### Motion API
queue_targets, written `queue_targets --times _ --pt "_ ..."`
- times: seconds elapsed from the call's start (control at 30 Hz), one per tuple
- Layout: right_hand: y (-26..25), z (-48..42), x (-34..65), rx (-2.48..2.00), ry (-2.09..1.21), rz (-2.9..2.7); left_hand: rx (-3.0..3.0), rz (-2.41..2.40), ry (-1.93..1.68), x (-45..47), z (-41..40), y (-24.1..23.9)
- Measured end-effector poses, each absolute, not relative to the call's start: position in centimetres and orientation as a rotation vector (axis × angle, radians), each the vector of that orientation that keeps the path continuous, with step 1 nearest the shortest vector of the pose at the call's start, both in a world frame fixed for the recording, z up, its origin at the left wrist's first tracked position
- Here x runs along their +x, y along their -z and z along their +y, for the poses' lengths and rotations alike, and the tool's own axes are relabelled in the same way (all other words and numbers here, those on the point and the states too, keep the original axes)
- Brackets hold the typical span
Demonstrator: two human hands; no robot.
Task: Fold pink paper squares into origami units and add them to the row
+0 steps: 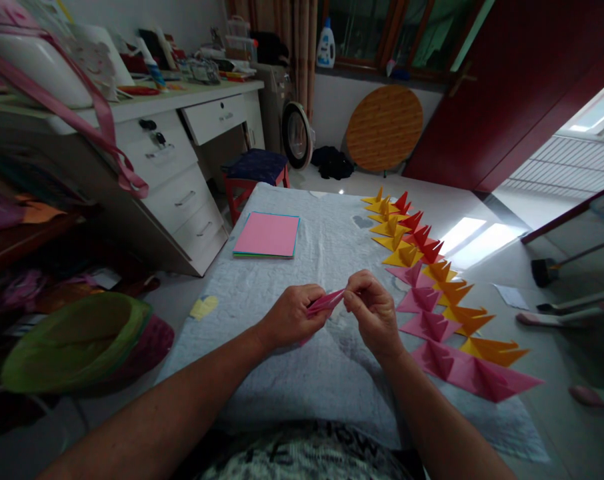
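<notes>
My left hand (pixel 293 315) and my right hand (pixel 373 311) are both closed on a folded piece of pink paper (pixel 326 301), held between them just above a table covered with a pale quilted cloth (pixel 282 293). The fingers pinch the paper's two ends. To the right of my right hand, several folded paper shapes in pink (pixel 429 325), orange (pixel 465 319), yellow (pixel 397 240) and red (pixel 422 235) lie in two rows along the table's right side.
A stack of square paper sheets, pink on top (pixel 267 235), lies at the far left of the table. A white desk with drawers (pixel 182 167) stands to the left, a stool (pixel 256 171) behind the table, a green basin (pixel 77 340) on the floor at left.
</notes>
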State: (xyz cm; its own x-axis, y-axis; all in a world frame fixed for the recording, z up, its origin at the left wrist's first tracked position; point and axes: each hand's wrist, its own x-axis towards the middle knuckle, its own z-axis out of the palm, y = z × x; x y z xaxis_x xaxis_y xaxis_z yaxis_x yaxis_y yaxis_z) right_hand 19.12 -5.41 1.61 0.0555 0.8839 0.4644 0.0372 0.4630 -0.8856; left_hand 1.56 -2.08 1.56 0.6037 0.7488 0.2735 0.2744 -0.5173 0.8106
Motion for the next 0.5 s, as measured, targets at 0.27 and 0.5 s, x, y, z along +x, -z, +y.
queue_targets --times 0.27,0.5 --pt "-0.79 -5.30 19.06 -0.915 -1.056 -1.160 1.795 0.836 -0.715 1.42 -2.09 -1.34" --pt "-1.22 -5.18 18.97 -0.971 -1.029 -1.320 1.597 0.773 -0.635 1.37 -2.25 -1.05"
